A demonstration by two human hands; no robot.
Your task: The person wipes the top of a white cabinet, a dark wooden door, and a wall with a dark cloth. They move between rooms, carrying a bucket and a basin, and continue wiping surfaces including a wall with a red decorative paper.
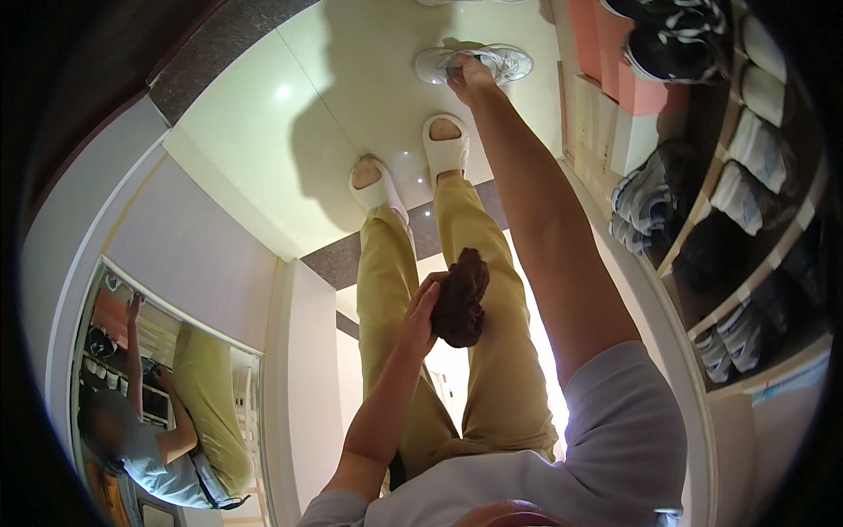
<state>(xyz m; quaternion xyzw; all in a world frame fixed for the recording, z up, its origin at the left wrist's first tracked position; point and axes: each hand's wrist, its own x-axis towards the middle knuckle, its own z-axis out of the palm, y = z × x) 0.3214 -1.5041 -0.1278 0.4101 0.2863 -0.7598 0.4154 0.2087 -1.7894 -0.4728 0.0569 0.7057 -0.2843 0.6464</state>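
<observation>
A crumpled dark brown cloth (461,303) is in my left hand (418,316), held in front of my thighs. My right arm reaches far forward, and my right hand (471,76) grips a white sneaker (515,64) at its opening. The fingers partly cover the inside of the shoe, and its toe points right. That sneaker is over the pale tiled floor (250,145); I cannot tell whether its sole touches the tiles.
At right, an open shoe rack (698,224) holds several pairs of shoes. Black sneakers (678,49) sit near orange boxes (642,79) and a cardboard box (593,125). A mirror (217,369) hangs left. My feet wear cream slides (438,155). Another pale shoe (471,2) shows at the top edge.
</observation>
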